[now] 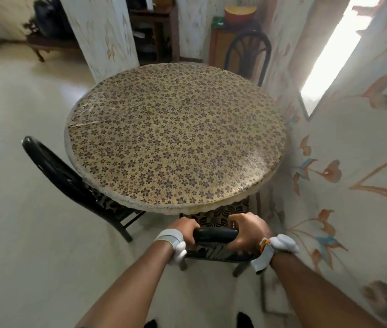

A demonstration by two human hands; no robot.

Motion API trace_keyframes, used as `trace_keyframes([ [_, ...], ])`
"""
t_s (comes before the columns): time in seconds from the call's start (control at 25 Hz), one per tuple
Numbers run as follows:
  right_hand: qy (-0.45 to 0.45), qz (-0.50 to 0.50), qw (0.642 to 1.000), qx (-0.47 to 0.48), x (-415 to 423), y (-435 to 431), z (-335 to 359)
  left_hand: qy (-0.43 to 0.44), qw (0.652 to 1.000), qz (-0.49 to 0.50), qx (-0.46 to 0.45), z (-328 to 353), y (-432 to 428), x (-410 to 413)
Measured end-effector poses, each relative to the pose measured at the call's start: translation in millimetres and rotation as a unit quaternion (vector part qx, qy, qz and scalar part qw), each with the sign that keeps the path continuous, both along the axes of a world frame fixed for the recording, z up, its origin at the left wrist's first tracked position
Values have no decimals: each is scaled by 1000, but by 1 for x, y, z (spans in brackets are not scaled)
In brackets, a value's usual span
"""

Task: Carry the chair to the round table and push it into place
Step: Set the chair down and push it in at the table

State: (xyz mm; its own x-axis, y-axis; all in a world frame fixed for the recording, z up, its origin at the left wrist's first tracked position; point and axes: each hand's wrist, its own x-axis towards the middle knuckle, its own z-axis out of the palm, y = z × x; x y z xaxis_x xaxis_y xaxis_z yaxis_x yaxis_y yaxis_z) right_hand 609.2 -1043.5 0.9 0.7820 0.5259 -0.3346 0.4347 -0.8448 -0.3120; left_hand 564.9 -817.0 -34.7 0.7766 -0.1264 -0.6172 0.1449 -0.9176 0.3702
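Head view. Chair [213,235]: black frame, patterned seat, standing at the near edge of the table [178,143]; seat front already under the rim, back rail still short of it. Left hand [186,229] and right hand [247,230]: both closed around the top rail of the chair back, one at each end.

Step in hand, as judged: carrying done, final push under way. Next move calls for a straight, even shove from both hands, keeping the chair square to the table.

Surroundings: second black chair [69,176] tucked in at the table's left edge, close to the pushed chair's left side; third chair [249,55] at the far edge. Painted wall [344,185] runs close along the right, apparently leaving little clearance for the right legs, though blur makes the gap hard to read
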Motion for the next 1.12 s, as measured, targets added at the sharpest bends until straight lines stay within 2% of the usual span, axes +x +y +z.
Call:
trace_keyframes([
  [0.24,9,82,996,18,92,-33,-1,-52,988,142,11,-6,-55,35],
  [0.48,20,150,988,6,158,-49,-4,-77,972,224,-7,-17,-86,66],
  [0.64,4,172,985,3,189,-54,-9,-100,965,243,-10,-22,-98,83],
  [1.12,-9,202,979,3,250,-54,-14,-88,964,249,9,-27,-99,130],
])
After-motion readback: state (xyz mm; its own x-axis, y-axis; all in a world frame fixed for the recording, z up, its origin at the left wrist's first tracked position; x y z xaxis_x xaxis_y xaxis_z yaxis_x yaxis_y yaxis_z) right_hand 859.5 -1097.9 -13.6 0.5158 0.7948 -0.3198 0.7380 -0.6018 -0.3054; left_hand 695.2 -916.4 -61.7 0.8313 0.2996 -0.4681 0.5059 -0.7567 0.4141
